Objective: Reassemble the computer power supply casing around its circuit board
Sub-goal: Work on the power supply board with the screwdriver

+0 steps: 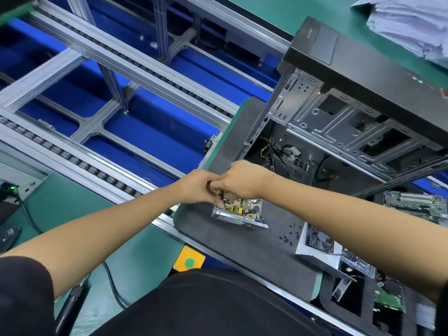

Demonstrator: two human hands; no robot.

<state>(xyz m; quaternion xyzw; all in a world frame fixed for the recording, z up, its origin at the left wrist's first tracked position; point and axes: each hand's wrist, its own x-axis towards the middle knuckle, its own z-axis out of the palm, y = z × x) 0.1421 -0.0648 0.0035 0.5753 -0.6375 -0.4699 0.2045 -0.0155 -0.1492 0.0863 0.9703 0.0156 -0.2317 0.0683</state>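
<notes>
The power supply's lower metal casing (232, 220) sits on the dark mat (254, 251) with its circuit board (244, 207) exposed inside. Both hands meet just above its far left corner. My left hand (196, 187) and my right hand (240, 180) have curled fingers that pinch a small dark part between them; what it is cannot be told. The casing's other half, a silver cover with a fan (317, 243), lies on the mat to the right. Several black screws (289, 235) are scattered between the two halves.
An open computer tower (351, 112) stands behind the hands. A motherboard (417, 204) lies at the right, more boards and parts in a tray (378, 294) at lower right. A roller conveyor (84, 151) runs along the left. A green button on a yellow plate (189, 262) marks the bench edge.
</notes>
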